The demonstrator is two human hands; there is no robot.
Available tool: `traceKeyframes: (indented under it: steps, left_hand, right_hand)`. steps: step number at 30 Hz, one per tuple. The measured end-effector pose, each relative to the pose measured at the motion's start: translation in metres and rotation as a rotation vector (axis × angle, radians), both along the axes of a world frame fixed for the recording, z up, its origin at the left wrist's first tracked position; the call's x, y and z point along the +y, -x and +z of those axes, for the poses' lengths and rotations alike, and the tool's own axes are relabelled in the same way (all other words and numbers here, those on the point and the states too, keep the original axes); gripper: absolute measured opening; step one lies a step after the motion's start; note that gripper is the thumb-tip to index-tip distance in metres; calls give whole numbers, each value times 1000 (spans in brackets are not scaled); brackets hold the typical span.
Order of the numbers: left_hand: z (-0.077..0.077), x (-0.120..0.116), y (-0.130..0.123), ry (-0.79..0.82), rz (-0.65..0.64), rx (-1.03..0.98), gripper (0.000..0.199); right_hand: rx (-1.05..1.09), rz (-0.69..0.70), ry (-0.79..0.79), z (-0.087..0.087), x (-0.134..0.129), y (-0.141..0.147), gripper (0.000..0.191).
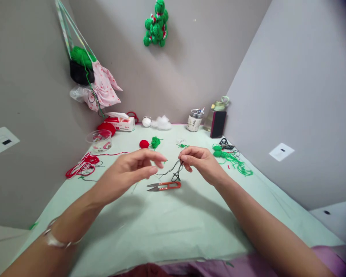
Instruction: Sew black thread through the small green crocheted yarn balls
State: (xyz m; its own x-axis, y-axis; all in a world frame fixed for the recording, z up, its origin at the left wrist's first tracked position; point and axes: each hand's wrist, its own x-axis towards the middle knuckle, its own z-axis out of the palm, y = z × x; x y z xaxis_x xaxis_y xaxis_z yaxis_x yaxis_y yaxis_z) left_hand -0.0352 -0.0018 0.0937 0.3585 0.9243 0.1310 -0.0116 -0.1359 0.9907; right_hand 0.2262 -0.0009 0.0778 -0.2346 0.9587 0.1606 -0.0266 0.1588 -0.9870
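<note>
My right hand (pixel 203 163) pinches a dark yarn (pixel 177 169) between thumb and fingertips. Loose loops of that yarn dangle below the fingertips, and a strand runs off to the left. Nothing shows in my left hand (pixel 129 169); its thumb and fingers are apart, close to the strand. Just below both hands, orange-handled thread snips (pixel 164 186) lie on the table, blades pointing left. Behind the hands are a small red ball (pixel 144 144), a green yarn bundle (pixel 155 142) and a small green piece (pixel 182 146).
Red yarn (pixel 85 164) and a clear tub (pixel 100 142) sit at left. Green yarn pieces (pixel 233 161) lie right. Along the back wall stand a tissue box (pixel 121 122), white stuffing (pixel 162 122), a pen can (pixel 194 121), a bottle (pixel 209 119) and a phone (pixel 218 124).
</note>
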Motion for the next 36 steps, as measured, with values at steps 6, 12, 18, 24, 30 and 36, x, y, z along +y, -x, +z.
traceKeyframes:
  steps: [6,12,18,24,30,36]
  left_hand:
    - [-54,31,-34,88,-447,205,35]
    - [-42,41,0,23,-157,73,29]
    - [-39,55,48,-1,70,58,32]
    - [-61,71,83,-24,244,104,33]
    - [-70,73,97,-88,250,466,35]
    - [-81,82,119,-100,411,555,38]
  right_hand:
    - [65,-41,-8,7,-3,3,24]
    - [266,-307,-59,9,14,-29,28]
    - [459,-473,-143,14,29,-92,30]
    - [553,-695,-183,14,19,-167,23]
    - [543,-836,-155,1,22,-199,22]
    - [615,-939,-134,1,20,-210,34]
